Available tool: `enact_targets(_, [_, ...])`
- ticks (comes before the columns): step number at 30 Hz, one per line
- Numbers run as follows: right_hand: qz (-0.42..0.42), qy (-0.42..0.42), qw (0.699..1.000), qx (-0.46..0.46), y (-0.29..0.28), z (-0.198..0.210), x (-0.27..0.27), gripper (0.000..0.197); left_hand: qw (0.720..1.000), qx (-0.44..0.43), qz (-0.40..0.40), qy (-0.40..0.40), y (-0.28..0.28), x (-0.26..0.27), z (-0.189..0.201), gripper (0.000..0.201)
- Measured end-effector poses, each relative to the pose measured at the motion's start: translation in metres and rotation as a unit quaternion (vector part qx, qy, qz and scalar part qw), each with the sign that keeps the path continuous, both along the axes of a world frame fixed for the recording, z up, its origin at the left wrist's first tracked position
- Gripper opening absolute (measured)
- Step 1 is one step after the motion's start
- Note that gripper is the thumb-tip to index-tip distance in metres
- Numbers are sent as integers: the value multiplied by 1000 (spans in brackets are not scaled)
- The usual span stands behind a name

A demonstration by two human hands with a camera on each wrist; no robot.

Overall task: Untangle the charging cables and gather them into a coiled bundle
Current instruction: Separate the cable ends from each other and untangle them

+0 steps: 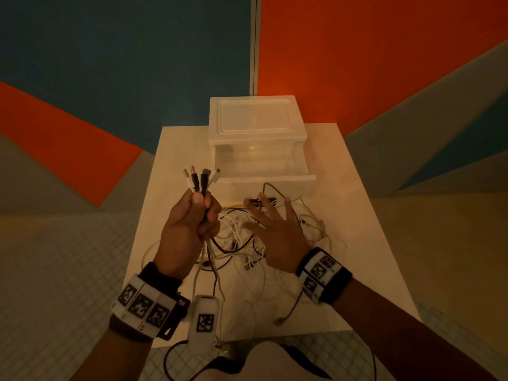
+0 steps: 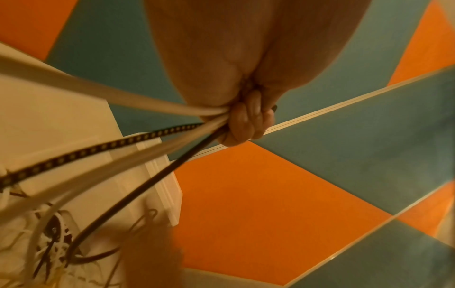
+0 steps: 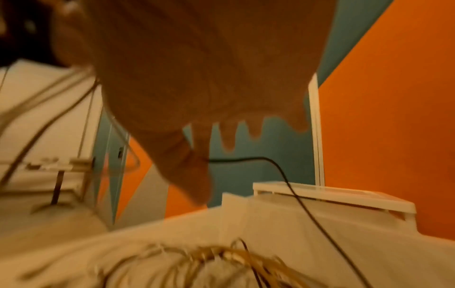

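Observation:
My left hand [image 1: 192, 215] is raised above the table's left side and grips several cable ends [image 1: 200, 178], black and white plugs sticking up from the fist. In the left wrist view the gripped cables [image 2: 147, 140] run taut from the curled fingers [image 2: 246, 120] down to the heap. A tangle of white, black and yellow cables [image 1: 247, 243] lies on the white table [image 1: 357, 243]. My right hand [image 1: 275, 224] hovers flat over the tangle with fingers spread, holding nothing. In the right wrist view the spread fingers [image 3: 229, 136] show above blurred cables [image 3: 209, 259].
A translucent plastic drawer box [image 1: 255, 119] stands at the table's far edge, its drawer [image 1: 275, 182] pulled open toward the tangle. One brown cable end [image 1: 280, 321] lies near the table's front edge. Tiled floor surrounds the table; orange and blue walls stand behind.

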State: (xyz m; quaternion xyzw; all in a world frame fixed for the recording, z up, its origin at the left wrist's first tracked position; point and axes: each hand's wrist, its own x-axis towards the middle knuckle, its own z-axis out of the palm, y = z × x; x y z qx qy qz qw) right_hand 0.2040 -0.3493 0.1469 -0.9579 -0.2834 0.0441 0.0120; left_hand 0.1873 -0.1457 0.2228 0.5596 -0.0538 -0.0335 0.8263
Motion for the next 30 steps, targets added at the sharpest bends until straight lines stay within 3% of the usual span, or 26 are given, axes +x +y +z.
enact_targets(2, [0, 53, 993, -103, -6, -24, -3, 59, 1000, -4, 3, -4, 4, 2, 1, 22])
enact_targets(4, [-19, 122, 979, -164, -24, -42, -17, 49, 1000, -10, 13, -5, 9, 4, 1, 22])
enact_targets(7, [11, 99, 985, -141, -55, -45, -48, 40, 1000, -14, 27, 1, 15, 3, -1, 22])
enact_targets(10, [-71, 30, 991, -105, -85, -68, -76, 39, 999, -20, 36, 2, 17, 5, -3, 22])
enact_targets(12, [-105, -11, 986, -133, -99, -79, -93, 43, 999, -28, 39, 1, 19, 8, -3, 22])
enact_targets(16, [-225, 78, 961, -143, -130, -70, -105, 13, 998, -39, 51, -6, 25, 12, -3, 24])
enact_targets(17, [-252, 82, 956, -128, -142, -72, -103, 14, 998, -41, 54, -8, 26, 13, -4, 25])
enact_targets(19, [-274, 55, 959, -55, -163, -76, -97, 16, 997, -43, 62, -12, 29, 15, -5, 27])
enact_targets(21, [-291, -6, 949, 122, -173, -60, -89, 11, 996, -41, 73, -9, 32, 16, -5, 27])
enact_targets(23, [-348, -4, 884, 310, -177, -37, -78, 27, 996, -41, 79, -6, 34, 16, -5, 26])
enact_targets(26, [-339, -12, 797, 499, -159, 19, -67, 26, 997, -44, 68, 0, 32, 17, -8, 26])
enact_targets(30, [-290, -94, 750, 587, -142, 77, -64, 30, 997, -40, 65, 6, 27, 18, -11, 25])
